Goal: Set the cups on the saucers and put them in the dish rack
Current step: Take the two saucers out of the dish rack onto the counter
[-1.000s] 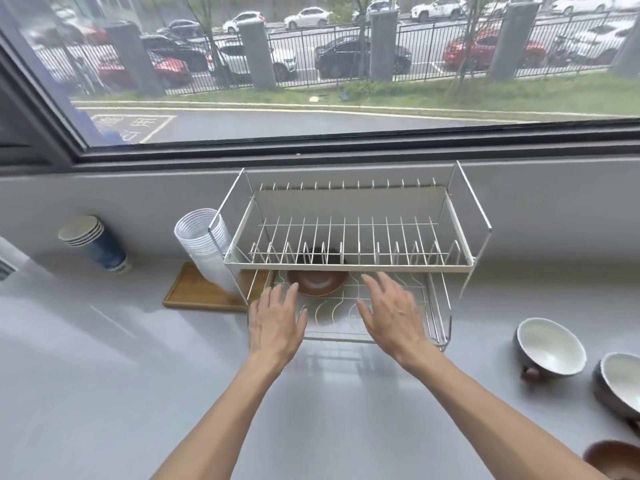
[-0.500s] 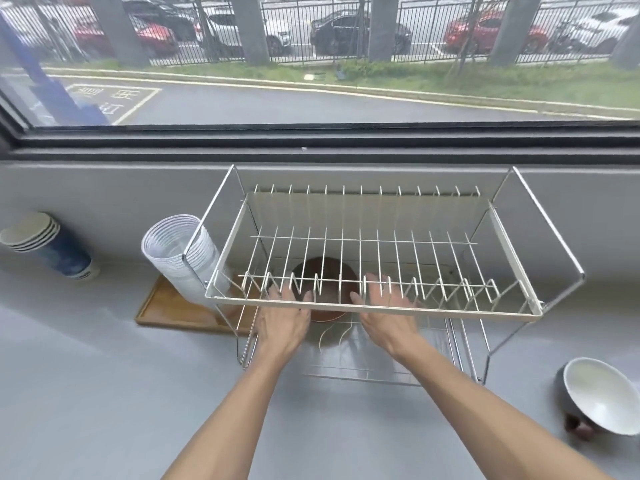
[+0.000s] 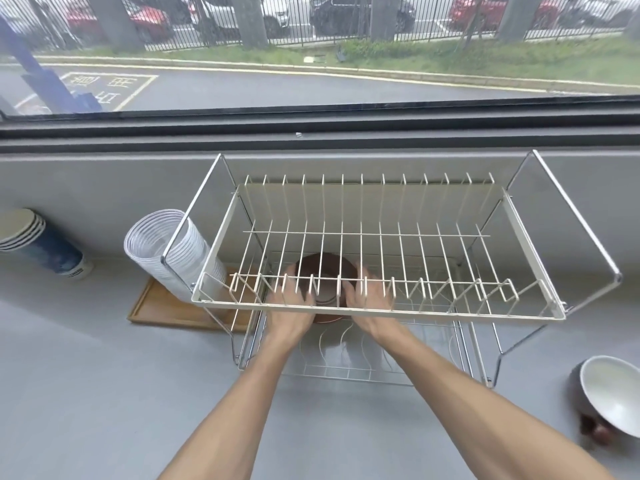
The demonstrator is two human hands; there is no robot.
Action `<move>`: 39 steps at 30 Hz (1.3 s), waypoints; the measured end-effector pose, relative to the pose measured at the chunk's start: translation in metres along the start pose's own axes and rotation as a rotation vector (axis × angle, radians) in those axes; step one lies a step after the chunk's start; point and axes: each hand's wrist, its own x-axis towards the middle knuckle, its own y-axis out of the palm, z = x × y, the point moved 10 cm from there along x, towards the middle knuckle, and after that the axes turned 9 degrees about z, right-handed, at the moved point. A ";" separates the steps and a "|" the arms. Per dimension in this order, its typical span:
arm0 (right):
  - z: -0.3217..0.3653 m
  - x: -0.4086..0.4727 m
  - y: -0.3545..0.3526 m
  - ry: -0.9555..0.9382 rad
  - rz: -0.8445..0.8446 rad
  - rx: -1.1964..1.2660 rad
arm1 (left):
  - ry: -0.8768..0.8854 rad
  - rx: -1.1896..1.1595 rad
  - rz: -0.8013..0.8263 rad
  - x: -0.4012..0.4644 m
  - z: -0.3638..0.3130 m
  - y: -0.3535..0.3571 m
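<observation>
A two-tier wire dish rack [image 3: 377, 308] stands against the wall under the window. A brown saucer [image 3: 325, 271] lies on the lower tier, seen through the wires of the bare upper tier. My left hand [image 3: 289, 308] and my right hand [image 3: 372, 304] reach in under the upper tier. Their fingers curl against the saucer's left and right edges. The front rail hides part of both hands. A grey cup [image 3: 613, 396] with a white inside and a brown handle lies tilted on the counter at the far right.
A leaning stack of clear plastic cups [image 3: 162, 251] touches the rack's left frame, resting on a wooden tray [image 3: 162, 308]. A stack of blue paper cups [image 3: 41, 245] stands far left. The grey counter [image 3: 104, 393] spreads in front; the window ledge runs behind.
Both hands have moved forward from the rack's front edge, under the upper tier, to the sides of the brown saucer. The view has come closer to the rack.
</observation>
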 end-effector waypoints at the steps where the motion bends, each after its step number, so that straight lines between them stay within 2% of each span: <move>1: 0.005 -0.001 -0.004 -0.009 -0.060 0.057 | 0.013 -0.007 -0.011 -0.003 -0.003 -0.001; 7: -0.009 -0.012 -0.004 0.022 -0.112 0.174 | 0.005 -0.087 -0.042 -0.022 -0.002 -0.001; 17: -0.023 -0.072 -0.017 0.007 -0.182 0.068 | -0.020 -0.106 -0.046 -0.080 0.001 -0.005; 24: -0.042 -0.136 -0.021 -0.018 -0.235 0.118 | 0.043 -0.122 -0.036 -0.135 0.004 0.004; 32: -0.100 -0.212 -0.017 0.033 -0.289 0.144 | 0.113 -0.125 0.045 -0.194 -0.005 0.050; 39: -0.184 -0.268 -0.013 0.194 -0.328 0.165 | 0.150 -0.153 0.209 -0.230 -0.030 0.120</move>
